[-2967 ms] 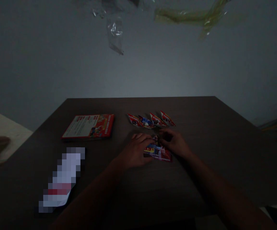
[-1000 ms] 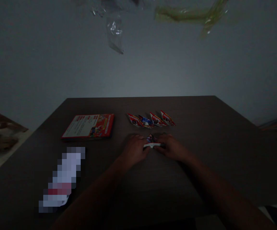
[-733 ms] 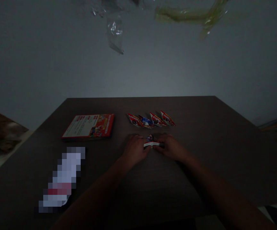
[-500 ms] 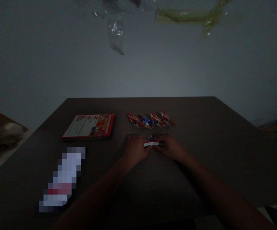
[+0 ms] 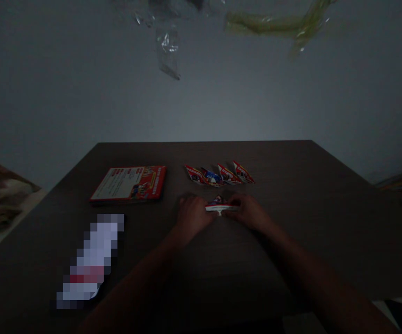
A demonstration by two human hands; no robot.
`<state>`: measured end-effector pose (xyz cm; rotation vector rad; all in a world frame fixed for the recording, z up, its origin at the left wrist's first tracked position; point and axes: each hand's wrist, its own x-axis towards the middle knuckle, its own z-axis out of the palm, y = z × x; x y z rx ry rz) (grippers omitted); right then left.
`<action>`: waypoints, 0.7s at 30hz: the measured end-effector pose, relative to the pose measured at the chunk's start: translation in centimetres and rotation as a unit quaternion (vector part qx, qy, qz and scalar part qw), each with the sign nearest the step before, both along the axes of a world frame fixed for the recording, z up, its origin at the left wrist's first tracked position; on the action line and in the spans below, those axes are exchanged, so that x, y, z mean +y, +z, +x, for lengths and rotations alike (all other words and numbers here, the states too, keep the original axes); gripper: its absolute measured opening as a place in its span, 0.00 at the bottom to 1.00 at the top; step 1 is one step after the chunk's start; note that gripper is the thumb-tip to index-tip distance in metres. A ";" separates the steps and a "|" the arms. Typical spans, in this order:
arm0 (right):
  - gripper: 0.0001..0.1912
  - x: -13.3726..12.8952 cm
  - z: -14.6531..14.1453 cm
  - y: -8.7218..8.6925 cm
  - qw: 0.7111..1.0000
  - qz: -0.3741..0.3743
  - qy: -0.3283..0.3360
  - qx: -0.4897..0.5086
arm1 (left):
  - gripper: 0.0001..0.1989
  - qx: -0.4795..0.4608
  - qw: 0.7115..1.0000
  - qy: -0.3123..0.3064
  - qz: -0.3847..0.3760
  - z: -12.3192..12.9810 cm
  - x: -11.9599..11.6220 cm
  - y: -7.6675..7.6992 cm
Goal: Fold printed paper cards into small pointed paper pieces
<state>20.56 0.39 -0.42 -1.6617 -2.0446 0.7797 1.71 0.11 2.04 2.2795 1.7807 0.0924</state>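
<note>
Between my two hands is a small folded piece of printed paper (image 5: 218,207), with a white front edge, a red line and a dark picture on top. My left hand (image 5: 193,214) is closed on its left end. On the right end, my right hand (image 5: 248,211) grips it with thumb and fingers, the thumbs close together below the white edge. Some of the paper is hidden by my fingers. Just beyond my hands stands a row of several folded printed papers (image 5: 227,174), mostly red, one blue.
A red printed booklet or stack of sheets (image 5: 126,183) lies at the left of the dark table (image 5: 291,157). Nearer me is a blurred-out phone-like object (image 5: 91,260). Behind the table rises a wall (image 5: 201,102) with yellowish tape (image 5: 267,23) and clear plastic (image 5: 168,48) on it.
The folded paper now looks wider and flatter, with more of its white edge showing. My left hand has shifted slightly left; the row and booklet stay put.
</note>
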 end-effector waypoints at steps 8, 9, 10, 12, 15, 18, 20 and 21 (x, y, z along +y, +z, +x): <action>0.14 0.1 0.5 0.1 1.000 -0.015 -0.018 -0.002 | 0.18 -0.005 1.000 0.004 -0.020 -0.5 0.4 0.1; 0.15 0.1 0.6 0.1 1.000 -0.017 -0.021 -0.003 | 0.18 -0.004 1.000 0.004 -0.023 -0.6 0.4 0.1; 0.15 0.1 0.7 0.1 1.000 -0.020 -0.022 -0.003 | 0.18 -0.002 1.000 0.006 -0.023 -0.6 0.4 0.2; 0.16 0.2 0.8 0.0 0.999 -0.026 -0.023 -0.001 | 0.18 0.002 1.000 0.008 -0.023 -0.7 0.4 0.2; 0.16 0.2 1.0 0.1 0.999 -0.026 -0.019 -0.001 | 0.18 0.005 1.000 0.007 -0.030 -0.9 0.5 0.3; 0.16 0.1 1.1 0.3 0.999 -0.025 -0.020 -0.013 | 0.18 0.004 0.999 -0.001 -0.037 -1.2 0.6 0.3; 0.16 0.1 1.1 0.5 0.999 -0.029 -0.022 -0.020 | 0.18 0.002 0.999 -0.003 -0.044 -1.4 0.7 0.3; 0.17 0.1 1.2 0.5 0.999 -0.031 -0.022 -0.021 | 0.18 0.002 0.999 -0.003 -0.049 -1.5 0.8 0.4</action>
